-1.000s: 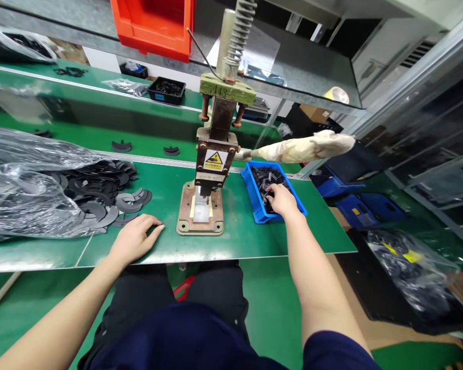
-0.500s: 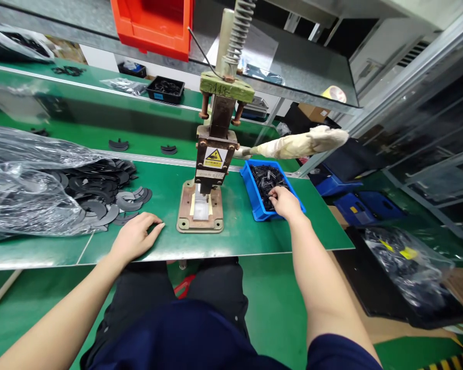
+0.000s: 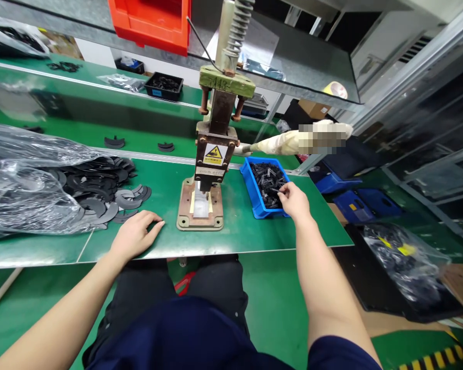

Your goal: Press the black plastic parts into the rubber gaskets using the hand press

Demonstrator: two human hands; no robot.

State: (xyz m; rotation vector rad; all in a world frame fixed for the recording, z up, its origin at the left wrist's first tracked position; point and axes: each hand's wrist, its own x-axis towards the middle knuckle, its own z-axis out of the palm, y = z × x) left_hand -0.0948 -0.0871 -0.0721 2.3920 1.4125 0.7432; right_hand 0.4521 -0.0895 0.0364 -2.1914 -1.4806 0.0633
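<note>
The right hand [image 3: 294,201] pinches one small black clip [image 3: 274,190] over the blue bin [image 3: 256,198], the left hand [image 3: 134,237] lies flat and empty on the worktop [image 3: 239,234], and the hand press [image 3: 209,154] bed is not yet loaded

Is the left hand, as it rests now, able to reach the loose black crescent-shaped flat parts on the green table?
Probably yes. The left hand lies flat on the green table, and the black crescent-shaped flat parts lie just beyond its fingers, with nothing between them.
</note>
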